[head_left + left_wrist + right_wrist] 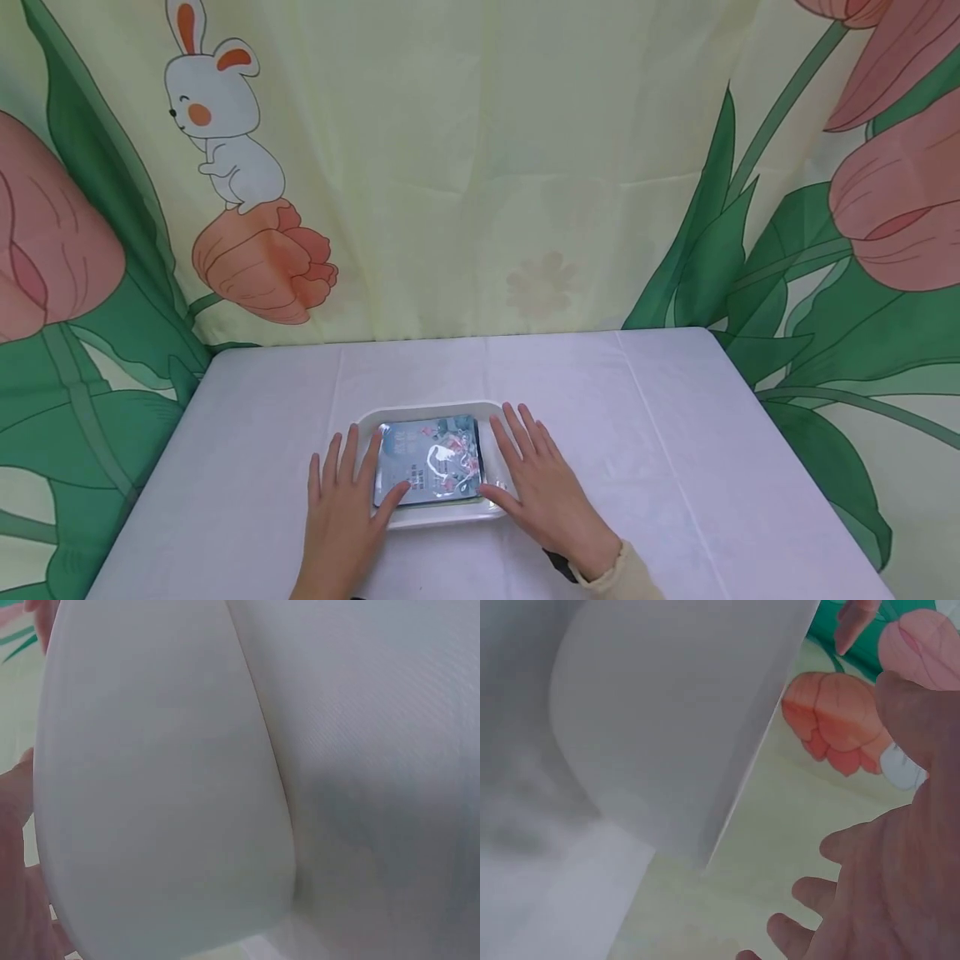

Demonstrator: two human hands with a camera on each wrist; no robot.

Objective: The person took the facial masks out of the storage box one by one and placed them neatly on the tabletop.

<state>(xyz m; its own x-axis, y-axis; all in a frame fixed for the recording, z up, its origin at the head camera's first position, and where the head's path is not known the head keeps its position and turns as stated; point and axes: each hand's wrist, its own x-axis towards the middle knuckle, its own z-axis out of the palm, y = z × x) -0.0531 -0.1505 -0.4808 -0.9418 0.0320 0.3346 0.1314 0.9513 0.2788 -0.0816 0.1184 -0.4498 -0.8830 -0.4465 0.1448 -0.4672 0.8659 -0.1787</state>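
A white tray (442,518) with rounded corners lies near the front of the table, holding a flat blue packet (408,458) with a glossy cover and pink flower print. A dark edge shows along the packet's right side. My left hand (345,508) is spread over the tray's left side, its thumb overlapping the packet's lower left corner in the head view. Over the right side, my right hand (551,492) has its fingers stretched out and its thumb tip by the packet's lower right corner. Each wrist view shows the tray's outer wall (165,780) up close.
A white cloth (600,433) with fold lines covers the table. Behind it hangs a pale yellow curtain (480,167) printed with tulips and a rabbit (217,100).
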